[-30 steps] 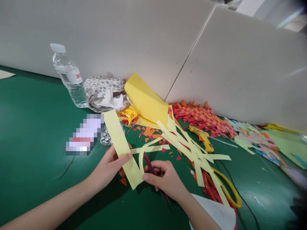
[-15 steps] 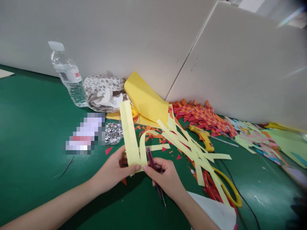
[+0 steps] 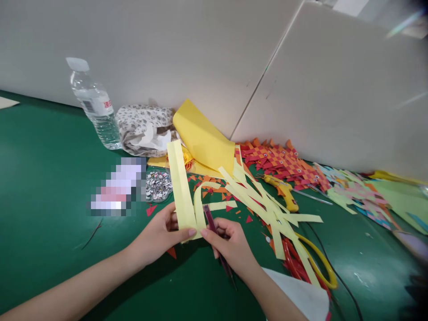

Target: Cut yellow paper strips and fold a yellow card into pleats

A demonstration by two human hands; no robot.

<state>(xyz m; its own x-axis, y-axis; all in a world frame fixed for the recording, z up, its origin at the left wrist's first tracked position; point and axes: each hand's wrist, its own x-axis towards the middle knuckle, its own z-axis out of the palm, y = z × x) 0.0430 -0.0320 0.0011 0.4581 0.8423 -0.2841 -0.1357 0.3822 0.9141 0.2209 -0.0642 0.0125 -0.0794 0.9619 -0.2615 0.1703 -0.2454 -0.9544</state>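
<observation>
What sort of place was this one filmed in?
Probably a paper-craft workspace, perhaps a workshop or classroom; which one, I can't tell. A yellow glue gun, a heap of red-and-orange checkered paper pieces and loose pale yellow strips show it.

The pale yellow strip (image 3: 181, 183) concealed some fingertips of the left hand (image 3: 163, 236). The right hand (image 3: 228, 243) covered the middle of the dark red tool (image 3: 209, 216). Pixelation obscured a flat object (image 3: 119, 185) on the worktop (image 3: 50, 178). At the worktop's far edge, the view's left border cut off a pale sheet (image 3: 7, 103).
</observation>
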